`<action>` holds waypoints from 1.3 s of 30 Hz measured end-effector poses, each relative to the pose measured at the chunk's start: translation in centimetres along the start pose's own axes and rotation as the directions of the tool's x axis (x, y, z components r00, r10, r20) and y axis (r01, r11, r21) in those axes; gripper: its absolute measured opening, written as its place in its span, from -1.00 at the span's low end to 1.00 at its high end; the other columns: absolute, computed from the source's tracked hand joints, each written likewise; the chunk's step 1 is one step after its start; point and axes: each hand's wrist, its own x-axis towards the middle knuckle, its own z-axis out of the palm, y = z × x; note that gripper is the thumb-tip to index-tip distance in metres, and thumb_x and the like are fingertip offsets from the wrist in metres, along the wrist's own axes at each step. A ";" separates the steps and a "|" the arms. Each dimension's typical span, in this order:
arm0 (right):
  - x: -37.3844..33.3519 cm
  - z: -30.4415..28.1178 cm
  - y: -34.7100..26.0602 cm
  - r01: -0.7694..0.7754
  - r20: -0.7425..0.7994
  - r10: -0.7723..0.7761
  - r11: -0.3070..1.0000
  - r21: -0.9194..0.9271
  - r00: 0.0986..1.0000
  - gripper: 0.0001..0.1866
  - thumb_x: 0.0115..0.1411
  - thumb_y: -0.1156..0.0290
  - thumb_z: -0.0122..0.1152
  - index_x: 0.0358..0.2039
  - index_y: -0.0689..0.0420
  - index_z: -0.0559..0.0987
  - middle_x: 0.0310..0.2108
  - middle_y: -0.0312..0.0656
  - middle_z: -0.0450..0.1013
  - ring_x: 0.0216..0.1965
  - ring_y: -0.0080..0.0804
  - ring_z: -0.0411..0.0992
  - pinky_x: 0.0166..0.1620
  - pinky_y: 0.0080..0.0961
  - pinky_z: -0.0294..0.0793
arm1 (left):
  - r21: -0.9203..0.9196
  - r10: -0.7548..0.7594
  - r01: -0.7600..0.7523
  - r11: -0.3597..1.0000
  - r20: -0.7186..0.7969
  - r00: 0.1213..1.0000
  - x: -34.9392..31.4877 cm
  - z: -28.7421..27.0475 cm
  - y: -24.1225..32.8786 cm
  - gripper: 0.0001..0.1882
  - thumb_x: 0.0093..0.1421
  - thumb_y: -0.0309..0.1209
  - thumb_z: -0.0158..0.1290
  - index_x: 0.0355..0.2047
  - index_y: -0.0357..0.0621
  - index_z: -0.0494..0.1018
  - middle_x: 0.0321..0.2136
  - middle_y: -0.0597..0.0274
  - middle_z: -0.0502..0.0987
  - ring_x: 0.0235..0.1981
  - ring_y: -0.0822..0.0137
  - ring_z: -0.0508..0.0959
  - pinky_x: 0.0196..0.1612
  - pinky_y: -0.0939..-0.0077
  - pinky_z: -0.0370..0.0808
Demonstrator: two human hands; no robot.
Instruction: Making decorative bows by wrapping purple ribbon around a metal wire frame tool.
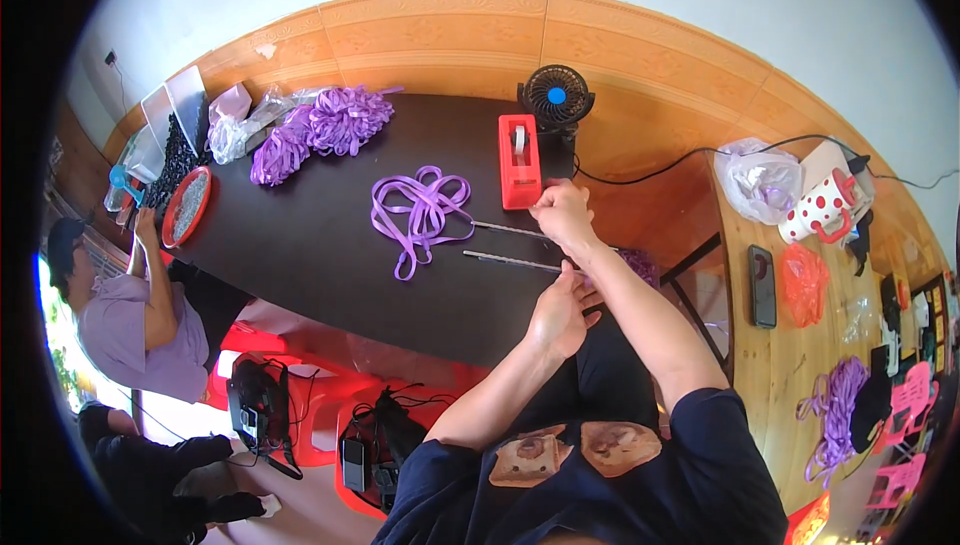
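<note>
My right hand (565, 217) is at the lower end of a red tape dispenser (519, 167), with thumb and fingers pinched together; what lies between them is too small to make out. Below it, my left hand (562, 317) is by the table's edge, its thumb beside the end of a thin metal rod (512, 262) and its fingers loosely apart. A second metal rod (505, 230) runs roughly parallel, its right end near my right hand. To the left of both rods, a loose tangle of purple ribbon (420, 213) lies on the dark table (330, 215). Part of another purple bundle (638, 267) shows beyond my right forearm.
A black fan (556, 97) stands behind the dispenser. Purple ribbon heaps (345, 123) and a red tray (187, 207) sit on the left. A person in a purple shirt (145, 330) works there. The wooden table (775, 375) at right holds a phone (762, 287) and a dotted cup (822, 207).
</note>
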 end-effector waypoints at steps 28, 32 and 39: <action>-0.5 -11.0 6.0 0.347 0.628 -0.493 0.870 0.350 0.602 -0.77 0.03 0.49 0.19 -0.67 0.24 0.37 -0.60 -0.23 0.24 -0.46 -0.34 0.25 -0.33 -0.40 0.21 | 0.017 0.025 -0.024 1.000 -0.048 0.999 -0.7 0.5 0.1 -0.39 0.29 0.11 -0.30 0.02 -0.17 0.29 0.03 0.12 0.35 0.03 0.22 0.30 0.03 0.29 0.17; -0.4 -11.2 6.2 0.234 0.720 -0.343 0.939 0.251 0.604 -0.87 0.01 0.47 0.23 -0.59 0.16 0.46 -0.47 -0.34 0.29 -0.16 -0.37 0.19 -0.03 -0.44 0.16 | 0.034 0.034 -0.033 0.999 -0.050 0.998 -0.5 0.4 0.0 -0.40 0.29 0.11 -0.29 0.02 -0.16 0.29 0.03 0.11 0.35 0.03 0.23 0.30 0.01 0.30 0.18; -0.4 -10.9 6.1 0.365 0.682 -0.390 0.911 0.190 0.619 -0.83 0.02 0.42 0.26 -0.62 0.14 0.46 -0.44 -0.30 0.34 -0.16 -0.34 0.21 -0.03 -0.40 0.17 | 0.031 0.036 -0.034 0.999 -0.053 0.998 -0.6 0.5 0.1 -0.41 0.30 0.11 -0.29 0.01 -0.15 0.29 0.04 0.10 0.34 0.03 0.21 0.30 0.01 0.30 0.18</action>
